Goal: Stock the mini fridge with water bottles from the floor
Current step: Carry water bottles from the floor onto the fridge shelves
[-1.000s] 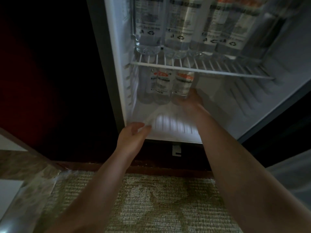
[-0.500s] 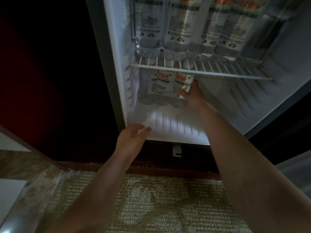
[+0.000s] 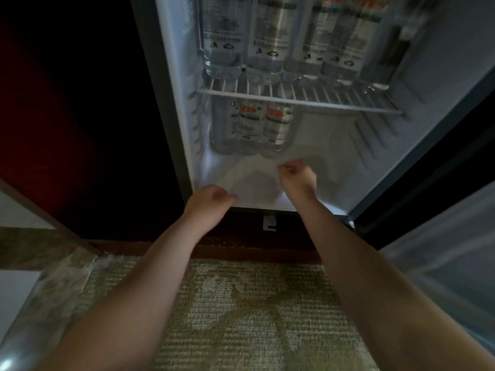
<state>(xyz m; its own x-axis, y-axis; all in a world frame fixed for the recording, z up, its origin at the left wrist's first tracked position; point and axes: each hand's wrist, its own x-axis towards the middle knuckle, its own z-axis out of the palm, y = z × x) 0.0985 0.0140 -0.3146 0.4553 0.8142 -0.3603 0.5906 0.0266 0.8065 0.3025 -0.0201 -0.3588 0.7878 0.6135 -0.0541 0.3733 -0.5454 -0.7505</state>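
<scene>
Right hand (image 3: pixel 296 175) has pulled back off the rightmost lower bottle. It now hangs over the bare front floor of the white mini fridge (image 3: pixel 334 145), fingers loosely curled, holding nothing, apart from the bottles. Three clear plastic water bottles with orange-and-white labels (image 3: pixel 249 124) stand upright, side by side and touching, at the back left of the lower compartment. Above them the white wire shelf (image 3: pixel 321 103) carries a row of clear labelled water bottles (image 3: pixel 270 36), upright and packed close. Left hand (image 3: pixel 211 199) is at the fridge's front lower lip, same spot as before, fingers relaxed, nothing held — cannot tell if it touches the lip. Beige patterned carpet (image 3: pixel 254 303) lies below. Pale fridge door (image 3: pixel 442 277) stands open at right.
</scene>
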